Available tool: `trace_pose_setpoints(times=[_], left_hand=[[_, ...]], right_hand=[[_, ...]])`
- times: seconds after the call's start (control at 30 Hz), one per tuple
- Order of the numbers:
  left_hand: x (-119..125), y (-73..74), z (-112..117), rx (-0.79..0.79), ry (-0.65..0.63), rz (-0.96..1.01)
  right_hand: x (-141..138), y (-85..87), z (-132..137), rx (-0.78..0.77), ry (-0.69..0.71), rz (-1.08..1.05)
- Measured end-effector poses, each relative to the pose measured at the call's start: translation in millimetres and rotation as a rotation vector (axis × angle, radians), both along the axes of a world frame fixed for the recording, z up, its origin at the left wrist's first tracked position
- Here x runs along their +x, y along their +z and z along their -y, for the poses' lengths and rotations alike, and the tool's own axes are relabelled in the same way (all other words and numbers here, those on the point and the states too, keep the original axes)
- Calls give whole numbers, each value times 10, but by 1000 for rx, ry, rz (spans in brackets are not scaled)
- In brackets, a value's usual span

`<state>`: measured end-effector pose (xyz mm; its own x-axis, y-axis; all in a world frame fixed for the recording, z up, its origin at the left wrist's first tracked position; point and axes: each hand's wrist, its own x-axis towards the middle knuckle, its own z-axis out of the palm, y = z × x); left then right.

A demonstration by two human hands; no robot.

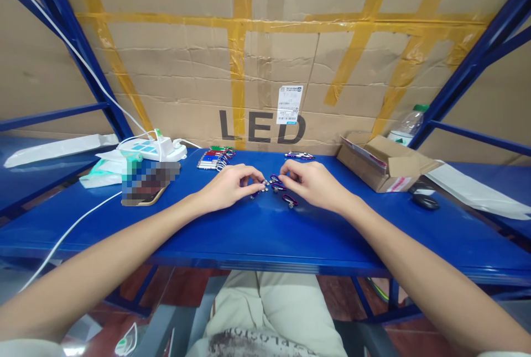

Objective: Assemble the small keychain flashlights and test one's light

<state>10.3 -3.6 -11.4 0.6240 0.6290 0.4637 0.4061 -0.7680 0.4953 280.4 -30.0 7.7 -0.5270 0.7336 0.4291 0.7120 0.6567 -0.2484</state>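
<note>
My left hand [230,184] and my right hand [312,182] rest on the blue shelf top [265,235], fingertips nearly meeting. Both hands have curled, pinching fingers around small keychain flashlight parts [271,183], purple and silver pieces between the two hands. What each finger pinches is too small to name exactly. A purple carabiner clip [290,200] lies on the shelf just under my right hand. A row of finished keychain flashlights [212,160] in several colours lies behind my left hand. Two or three more flashlights [298,155] lie behind my right hand.
An open cardboard box [384,168] sits at right, a computer mouse [425,201] beside it and a water bottle [409,124] behind. At left are a power strip [151,148] with white cables, tissue packs [105,172] and a phone [145,194]. A taped cardboard wall [265,58] stands behind.
</note>
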Motion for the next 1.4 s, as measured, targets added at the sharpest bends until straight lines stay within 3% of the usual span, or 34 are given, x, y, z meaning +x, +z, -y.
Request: trace_pose_setpoints(times=[0.17, 0.3, 0.67, 1.23, 1.4], left_hand=[[-2, 9, 3, 15, 7, 7], [-10, 14, 7, 16, 13, 9], [-10, 24, 12, 3, 11, 1], [-10, 37, 16, 7, 8, 7], [-15, 38, 23, 5, 9, 0]], right_hand=[[27, 8, 14, -112, -24, 338], [7, -21, 53, -151, 1, 424], [-9, -108, 2, -228, 199, 274], [9, -157, -56, -241, 323, 149], [-15, -137, -40, -158, 315, 44]])
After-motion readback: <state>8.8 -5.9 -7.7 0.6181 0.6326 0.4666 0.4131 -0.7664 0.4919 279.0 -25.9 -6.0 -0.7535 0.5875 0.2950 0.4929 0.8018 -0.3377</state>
